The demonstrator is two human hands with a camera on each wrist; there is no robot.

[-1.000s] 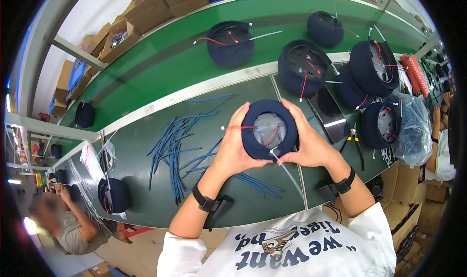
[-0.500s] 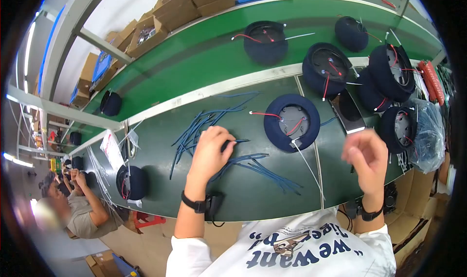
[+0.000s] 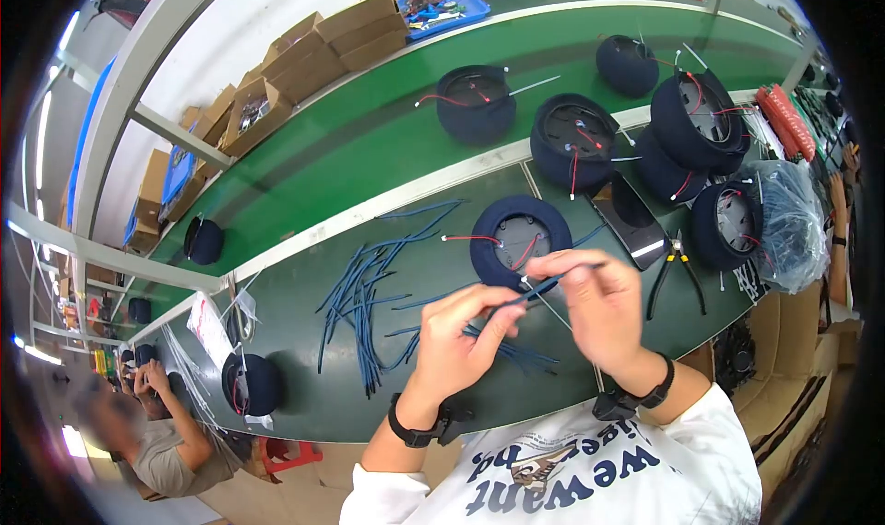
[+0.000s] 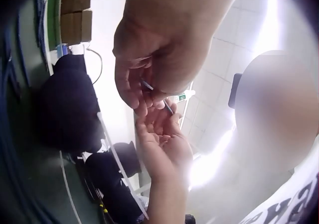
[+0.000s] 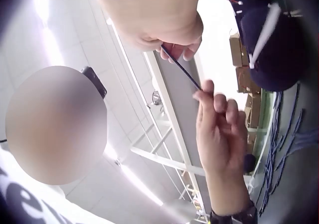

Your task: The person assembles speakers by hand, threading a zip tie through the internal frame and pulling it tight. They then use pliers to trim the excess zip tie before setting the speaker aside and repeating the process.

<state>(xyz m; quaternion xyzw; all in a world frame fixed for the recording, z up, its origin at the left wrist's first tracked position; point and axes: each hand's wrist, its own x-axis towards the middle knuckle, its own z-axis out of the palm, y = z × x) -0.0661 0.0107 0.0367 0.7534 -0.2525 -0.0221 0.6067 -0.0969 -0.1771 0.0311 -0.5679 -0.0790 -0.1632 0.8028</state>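
Both hands hold a thin dark blue cord (image 5: 180,69), stretched between them above the bench. My left hand (image 3: 464,336) pinches one end between thumb and fingertips. The other end is between the thumb and fingers of my right hand (image 3: 601,313). Just beyond the hands lies a navy padded round cap (image 3: 483,256), its grey plastic inside facing up. From it come a red wire (image 3: 472,239) with a white connector and a white cable tie (image 3: 555,314). More blue cords (image 3: 362,345) lie loosely bunched to the left.
A phone (image 3: 629,219) and yellow-and-black pliers (image 3: 657,285) lie on the right. Several similar navy caps (image 3: 558,156) stand at the back and right, near a clear plastic bag (image 3: 788,235). Another cap (image 3: 263,384) is at the left, where a seated person (image 3: 175,437) works.
Both hands have let go of the round cap, which now rests on the bench. The left hand reached into the cords, and one cord is now held up between both hands.
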